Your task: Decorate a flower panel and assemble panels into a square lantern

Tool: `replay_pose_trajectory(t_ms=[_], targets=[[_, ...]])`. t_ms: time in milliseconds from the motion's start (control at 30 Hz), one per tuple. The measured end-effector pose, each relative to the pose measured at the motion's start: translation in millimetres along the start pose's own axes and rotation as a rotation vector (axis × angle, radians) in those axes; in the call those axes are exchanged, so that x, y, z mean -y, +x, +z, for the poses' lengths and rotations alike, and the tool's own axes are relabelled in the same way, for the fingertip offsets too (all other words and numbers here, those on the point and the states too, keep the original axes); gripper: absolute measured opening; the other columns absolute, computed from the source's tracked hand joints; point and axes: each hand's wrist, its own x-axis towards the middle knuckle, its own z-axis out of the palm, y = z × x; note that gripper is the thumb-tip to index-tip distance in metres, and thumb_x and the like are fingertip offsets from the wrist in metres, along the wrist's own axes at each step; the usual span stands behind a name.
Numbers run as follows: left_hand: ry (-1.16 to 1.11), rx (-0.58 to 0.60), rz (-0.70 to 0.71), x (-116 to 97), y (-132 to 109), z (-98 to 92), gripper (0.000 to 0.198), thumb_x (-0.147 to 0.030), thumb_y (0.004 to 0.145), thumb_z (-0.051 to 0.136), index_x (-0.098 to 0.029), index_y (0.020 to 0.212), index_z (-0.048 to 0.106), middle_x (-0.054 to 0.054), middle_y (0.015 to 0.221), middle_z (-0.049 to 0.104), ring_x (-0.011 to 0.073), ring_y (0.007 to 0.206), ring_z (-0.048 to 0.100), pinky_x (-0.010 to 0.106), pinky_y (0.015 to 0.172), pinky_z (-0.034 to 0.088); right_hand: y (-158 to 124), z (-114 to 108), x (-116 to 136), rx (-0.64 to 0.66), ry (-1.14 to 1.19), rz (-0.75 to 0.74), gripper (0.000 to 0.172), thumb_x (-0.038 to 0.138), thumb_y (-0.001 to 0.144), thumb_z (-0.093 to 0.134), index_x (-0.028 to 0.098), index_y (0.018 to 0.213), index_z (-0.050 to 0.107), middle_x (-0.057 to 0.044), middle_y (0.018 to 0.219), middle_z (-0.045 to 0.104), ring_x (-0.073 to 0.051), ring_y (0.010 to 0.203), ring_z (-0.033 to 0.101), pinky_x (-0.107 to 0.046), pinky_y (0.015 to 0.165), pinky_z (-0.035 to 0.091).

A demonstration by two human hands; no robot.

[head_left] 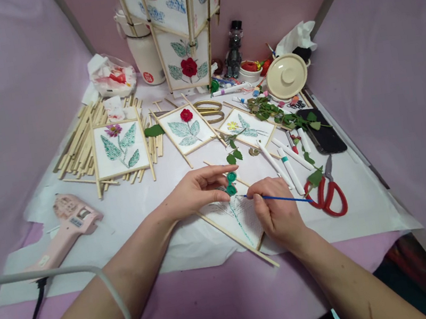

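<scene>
My left hand [205, 186] is closed on a small open pot of green paint [232, 189], its lid flipped up. In my right hand [277, 208] is a thin blue paintbrush [287, 198], its tip close to the pot. Below both hands lies a white panel [243, 222] in a frame of wooden sticks, with a green stem and faint leaf outlines on it. My right hand covers part of the panel's right side. Behind it, a finished-looking panel with a red flower [186, 127] lies flat.
A pink glue gun [72, 219] with a cord lies at left, near wooden sticks [82, 148]. Red-handled scissors [329, 195], white markers [291, 171], leafy sprigs [270, 110] and a phone [321, 131] lie at right. A panelled lantern [180, 30] stands behind.
</scene>
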Motion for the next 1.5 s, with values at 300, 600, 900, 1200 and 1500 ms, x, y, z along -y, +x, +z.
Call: replay_pose_trajectory(t_ms=[300,600,900,1200,1500], targets=[[-0.008,-0.006,-0.004,-1.6,-0.3,1.1,0.054,-0.012,0.063,0.08,-0.023,0.115,0.069,0.0,0.084,0.06,0.0158,0.087,0.063,0.027,0.077,0.05,-0.6,-0.8,0.6,-0.022,-0.001,0.02,0.015,0.014,0.094,0.038,0.02,0.089,0.051,-0.003,0.079,0.06,-0.019,0.074,0.052,-0.037,0.072,0.034],[0.013,-0.013,0.0,-1.3,-0.5,1.0,0.054,-0.014,0.062,0.081,-0.024,0.115,0.069,0.0,0.085,0.06,0.0164,0.087,0.063,0.028,0.078,0.049,-0.8,-0.1,5.8,0.067,0.095,-0.056,0.015,0.014,0.092,0.038,0.021,0.085,0.05,-0.002,0.073,0.058,-0.018,0.069,0.051,-0.037,0.069,0.033],[0.022,-0.007,0.003,-0.9,-0.4,0.2,0.055,-0.016,0.063,0.081,-0.023,0.116,0.068,0.001,0.085,0.061,0.0168,0.088,0.063,0.029,0.08,0.049,0.4,-0.8,4.4,0.042,0.059,-0.035,0.015,0.014,0.093,0.038,0.021,0.088,0.05,-0.002,0.076,0.06,-0.018,0.071,0.053,-0.037,0.071,0.034],[0.015,-0.003,0.004,-0.6,-1.0,0.6,0.055,-0.015,0.063,0.081,-0.024,0.116,0.068,0.0,0.085,0.06,0.0162,0.088,0.063,0.027,0.078,0.049,0.9,0.3,5.1,0.084,0.05,-0.053,0.014,0.015,0.093,0.038,0.02,0.087,0.05,-0.002,0.075,0.059,-0.018,0.07,0.051,-0.036,0.07,0.033],[0.027,-0.007,0.009,-1.0,-0.4,0.4,0.055,-0.016,0.063,0.081,-0.023,0.116,0.068,0.001,0.085,0.061,0.0171,0.088,0.063,0.029,0.079,0.049,-1.0,-0.1,5.7,0.091,0.069,-0.067,0.014,0.016,0.093,0.038,0.021,0.087,0.05,-0.002,0.074,0.059,-0.018,0.07,0.051,-0.036,0.07,0.034]])
